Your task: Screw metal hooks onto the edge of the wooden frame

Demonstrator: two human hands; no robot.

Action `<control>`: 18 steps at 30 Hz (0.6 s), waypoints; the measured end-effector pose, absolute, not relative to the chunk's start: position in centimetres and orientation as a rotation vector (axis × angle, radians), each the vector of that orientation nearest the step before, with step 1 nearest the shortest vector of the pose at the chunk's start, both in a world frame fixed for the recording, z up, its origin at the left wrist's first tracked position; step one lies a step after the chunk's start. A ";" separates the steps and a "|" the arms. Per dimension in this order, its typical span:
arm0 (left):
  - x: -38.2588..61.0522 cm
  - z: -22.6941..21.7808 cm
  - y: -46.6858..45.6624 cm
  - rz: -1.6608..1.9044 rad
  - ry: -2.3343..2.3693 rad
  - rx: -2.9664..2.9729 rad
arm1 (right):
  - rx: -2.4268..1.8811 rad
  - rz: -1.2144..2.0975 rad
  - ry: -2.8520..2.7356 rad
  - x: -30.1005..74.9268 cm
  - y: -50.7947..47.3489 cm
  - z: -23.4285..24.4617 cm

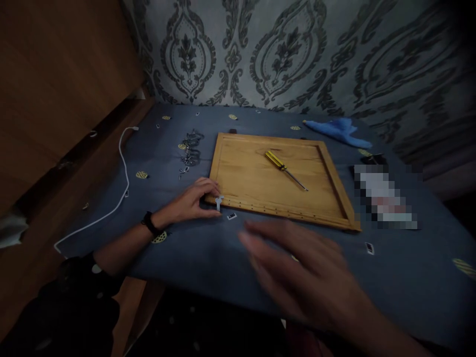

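Your left hand (193,201) pinches the metal bracket (218,203) between thumb and fingers; press it square against the wooden panel (245,171) ahead of both hands, and keep your blurred, loosely spread right hand (303,270) from jogging it

Bedding-like surface, blue-grey cloth (186,270) printed with small yellow motifs, fills the space before a patterned wall. Framed wooden panel (247,173) lies flat near the middle, loose metal pieces (191,153) scattered just left of it. White cable (126,172) curves along the left side; crumpled blue fabric (340,133) and a pixelated item (383,196) lie right.
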State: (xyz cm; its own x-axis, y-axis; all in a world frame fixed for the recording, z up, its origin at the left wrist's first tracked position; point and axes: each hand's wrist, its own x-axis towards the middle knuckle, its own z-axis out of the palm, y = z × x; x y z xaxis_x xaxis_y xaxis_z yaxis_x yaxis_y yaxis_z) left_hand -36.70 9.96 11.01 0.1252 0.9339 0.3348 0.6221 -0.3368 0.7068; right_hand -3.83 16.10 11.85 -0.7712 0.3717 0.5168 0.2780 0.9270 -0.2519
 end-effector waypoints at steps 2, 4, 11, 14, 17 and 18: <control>-36.6 11.1 9.9 1.070 1.507 2.017 | -0.417 0.201 -2.543 -6.1 17.5 12.1; -36.6 11.2 9.9 1.065 1.515 2.017 | -0.387 0.192 -2.579 -8.7 19.1 12.1; -36.5 11.2 9.8 1.037 1.534 2.022 | -0.260 0.225 -2.584 -12.7 22.1 10.1; -36.4 11.2 9.8 1.056 1.526 2.041 | -0.132 0.271 -2.564 -12.4 22.5 10.1; -36.3 11.3 9.8 1.066 1.530 2.043 | -0.052 0.296 -2.566 -12.4 23.0 10.5; -36.3 11.3 9.8 1.062 1.535 2.037 | -0.036 0.304 -2.571 -12.4 23.2 10.6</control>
State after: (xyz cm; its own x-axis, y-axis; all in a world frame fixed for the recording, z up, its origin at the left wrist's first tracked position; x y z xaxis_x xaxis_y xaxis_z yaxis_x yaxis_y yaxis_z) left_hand -36.25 9.80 11.33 0.1198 0.9323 0.3412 0.6480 -0.3338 0.6846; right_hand -12.41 23.22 10.65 -0.8511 0.0874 0.5177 -0.0358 0.9741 -0.2233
